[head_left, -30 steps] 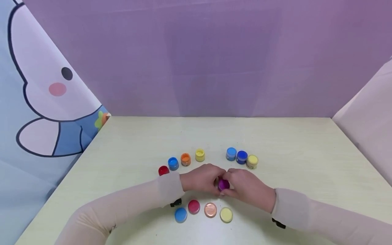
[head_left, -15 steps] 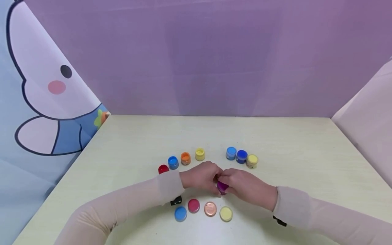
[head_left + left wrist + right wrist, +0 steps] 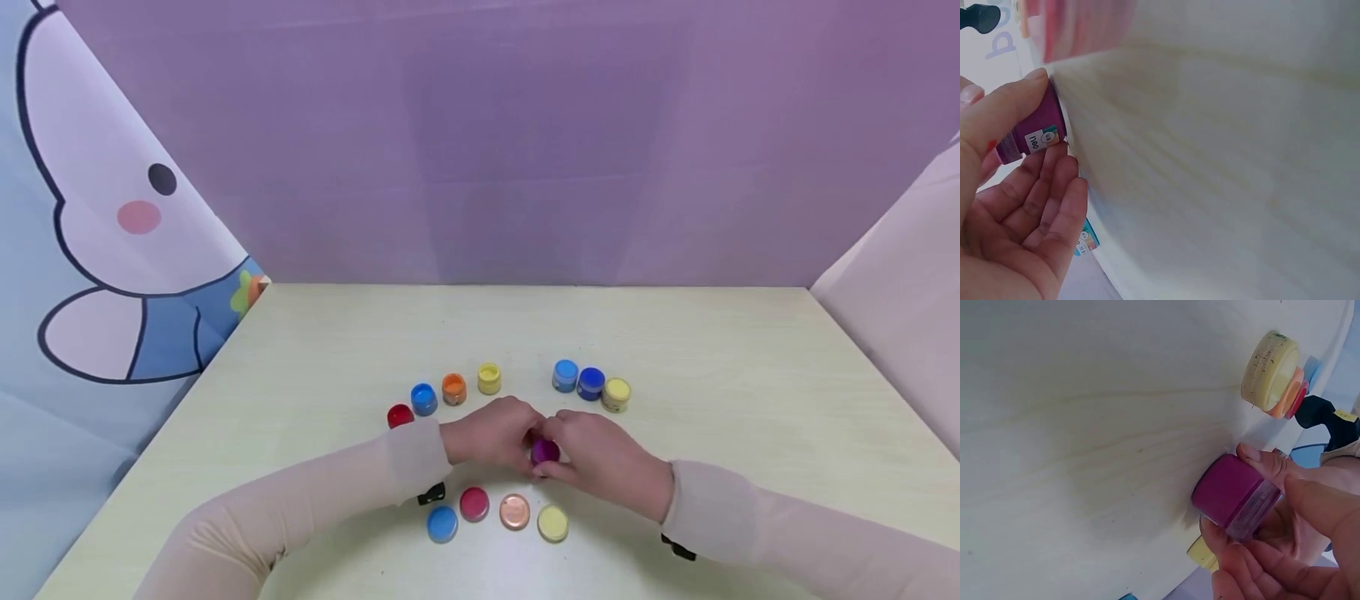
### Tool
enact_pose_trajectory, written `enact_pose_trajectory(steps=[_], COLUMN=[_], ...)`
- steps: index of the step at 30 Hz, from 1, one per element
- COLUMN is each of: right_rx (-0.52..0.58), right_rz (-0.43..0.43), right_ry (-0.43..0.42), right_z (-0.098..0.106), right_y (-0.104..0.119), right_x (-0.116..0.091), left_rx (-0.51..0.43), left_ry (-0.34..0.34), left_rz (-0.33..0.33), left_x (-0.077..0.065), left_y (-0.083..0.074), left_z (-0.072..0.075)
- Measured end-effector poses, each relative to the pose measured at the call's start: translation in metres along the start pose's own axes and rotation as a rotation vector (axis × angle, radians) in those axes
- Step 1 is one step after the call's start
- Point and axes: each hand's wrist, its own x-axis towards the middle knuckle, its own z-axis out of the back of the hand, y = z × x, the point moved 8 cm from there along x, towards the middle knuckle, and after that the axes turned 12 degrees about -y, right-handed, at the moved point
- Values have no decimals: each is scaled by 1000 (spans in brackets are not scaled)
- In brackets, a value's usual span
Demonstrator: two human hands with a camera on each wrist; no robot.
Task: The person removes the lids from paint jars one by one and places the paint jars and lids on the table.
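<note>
A small purple paint jar (image 3: 545,451) stands on the table between both hands, its lid on. My left hand (image 3: 491,433) grips the jar's body from the left, thumb on the near side; the left wrist view shows its label (image 3: 1042,138) between thumb and fingers. My right hand (image 3: 609,460) pinches the jar's lid (image 3: 1254,509) from the right, thumb and fingers on opposite sides of the rim. Parts of the jar are hidden behind the fingers.
Nearer the body lie loose lids: blue (image 3: 442,524), red (image 3: 474,504), orange (image 3: 514,512) and yellow (image 3: 552,523). Uncovered jars stand behind the left arm, including orange (image 3: 453,389) and yellow (image 3: 489,379). Lidded blue (image 3: 566,376), dark blue (image 3: 591,383) and pale yellow (image 3: 617,394) jars stand back right.
The right hand's fingers moved across the purple lid half a second ago and have since swung back. The left hand keeps its hold on the jar, which stays nearly in place.
</note>
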Motion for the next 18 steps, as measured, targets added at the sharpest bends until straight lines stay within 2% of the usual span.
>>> enact_pose_trajectory(steps=[9, 15, 18], right_rx=[6, 41, 51], right_rz=[-90, -48, -17], right_ry=[-10, -8, 13], right_z=[-3, -3, -4], right_y=[-6, -3, -2], right_x=[3, 5, 4], left_rx=[-15, -17, -24], left_ry=[-5, -16, -15], left_rz=[22, 11, 26], left_x=[0, -1, 0], left_y=[2, 3, 4], left_z=[-1, -1, -1])
